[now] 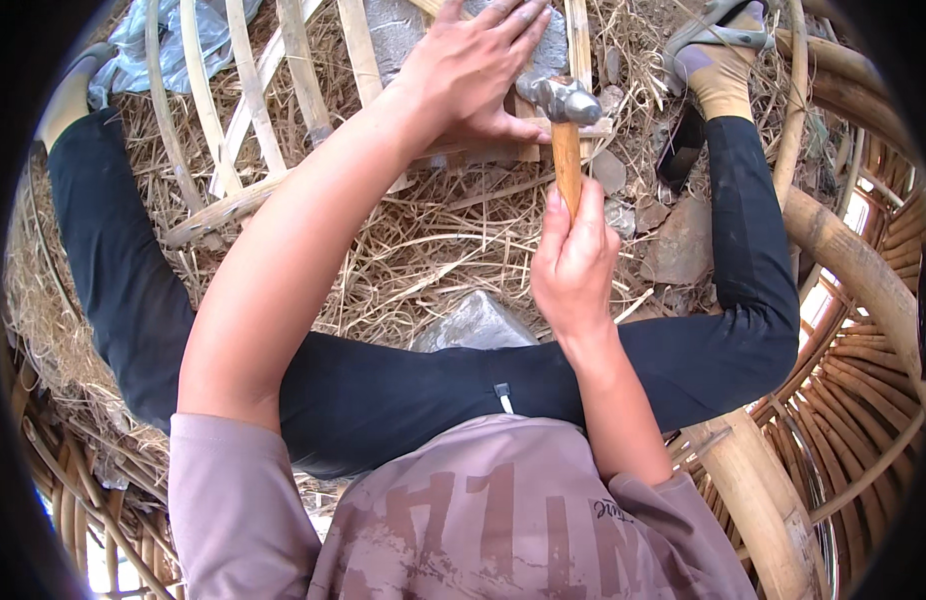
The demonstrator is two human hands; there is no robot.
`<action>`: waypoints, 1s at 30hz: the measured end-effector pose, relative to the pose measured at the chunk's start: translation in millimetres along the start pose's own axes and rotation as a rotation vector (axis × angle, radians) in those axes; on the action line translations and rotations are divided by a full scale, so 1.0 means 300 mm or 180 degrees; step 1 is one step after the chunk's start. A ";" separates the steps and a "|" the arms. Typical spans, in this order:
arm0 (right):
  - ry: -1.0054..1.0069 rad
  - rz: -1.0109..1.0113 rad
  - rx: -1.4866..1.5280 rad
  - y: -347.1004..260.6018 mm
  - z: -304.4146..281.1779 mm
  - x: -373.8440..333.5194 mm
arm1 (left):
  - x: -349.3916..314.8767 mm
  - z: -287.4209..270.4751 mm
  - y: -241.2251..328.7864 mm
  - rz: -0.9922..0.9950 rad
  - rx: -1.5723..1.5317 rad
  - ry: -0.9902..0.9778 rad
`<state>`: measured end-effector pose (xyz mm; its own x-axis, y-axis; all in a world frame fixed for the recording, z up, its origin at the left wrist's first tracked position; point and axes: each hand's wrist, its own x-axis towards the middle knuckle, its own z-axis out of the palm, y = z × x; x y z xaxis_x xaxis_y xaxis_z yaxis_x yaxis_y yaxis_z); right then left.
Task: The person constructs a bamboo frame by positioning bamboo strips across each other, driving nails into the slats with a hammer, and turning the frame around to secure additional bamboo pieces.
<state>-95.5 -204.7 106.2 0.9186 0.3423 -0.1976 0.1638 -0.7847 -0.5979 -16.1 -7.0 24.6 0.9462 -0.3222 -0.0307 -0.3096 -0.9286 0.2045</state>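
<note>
My right hand (577,262) is wrapped round the wooden handle of a hammer (566,165), its metal head raised away from me. Close to that head, my left hand (480,72) lies palm down with fingers stretched out and thumb apart. It rests over a grey stone block (395,40) and the end of a frame of pale bamboo strips (298,70). A short crosswise strip (593,130) shows beyond the thumb. Whatever lies right under my left palm is hidden.
Dry straw (423,250) covers the ground between my spread legs. A grey stone (473,322) lies near my lap, and flat stones (680,243) lie at right. Blue plastic (173,45) is at far left. Thick bamboo poles (768,500) and curved basketwork (863,390) stand at right.
</note>
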 end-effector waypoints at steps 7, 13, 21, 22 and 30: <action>0.0368 -0.0106 -0.0476 0.070 0.025 0.014 | -0.023 -0.025 0.015 -0.0067 0.0045 0.0143; 0.0596 -0.0339 -0.0485 0.107 0.063 -0.001 | -0.027 -0.010 0.022 -0.0128 -0.0091 0.0322; 0.0818 -0.0668 -0.0490 0.088 0.049 -0.006 | -0.022 0.004 0.020 -0.0096 -0.0075 0.0262; 0.0739 -0.0672 -0.0556 0.090 0.050 0.005 | -0.021 0.000 0.021 -0.0124 -0.0043 0.0292; 0.1339 -0.1081 0.0201 0.161 0.090 -0.010 | -0.009 0.016 0.019 -0.0069 0.0065 0.0286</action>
<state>-100.0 -229.8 56.8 0.8845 0.3247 0.3349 0.4664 -0.6288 -0.6221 -20.9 -12.4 21.3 0.9570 -0.2851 0.0531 -0.2900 -0.9390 0.1848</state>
